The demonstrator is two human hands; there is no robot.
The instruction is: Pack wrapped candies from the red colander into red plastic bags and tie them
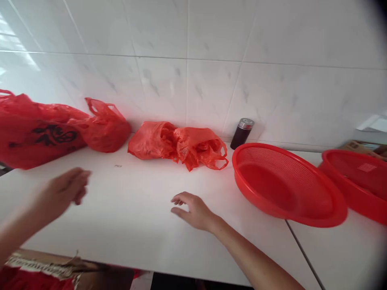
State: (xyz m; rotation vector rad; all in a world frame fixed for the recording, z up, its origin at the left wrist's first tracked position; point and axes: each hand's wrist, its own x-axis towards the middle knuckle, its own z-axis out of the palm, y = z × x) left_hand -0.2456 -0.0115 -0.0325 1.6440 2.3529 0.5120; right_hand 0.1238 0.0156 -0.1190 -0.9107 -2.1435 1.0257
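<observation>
Right hand (193, 211), half-open and empty, hovers nearer than the crumpled red bags (187, 144), far centre; left hand (68, 185) too blurred to tell its grip. Bumping the basket (287, 189) could topple the flask (241, 135) beside it.

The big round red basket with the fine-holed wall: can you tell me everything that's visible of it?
The wide, round, red plastic-looking basket has a broad, smooth rim, a wall pierced with many tiny holes, and a bare, darker red bottom. It rests open side up on the white tabletop; whether it tilts is hard to tell. The person's right hand is apart from it, to its left. Another red plastic basket stands to its right; whether they touch is unclear.
</observation>
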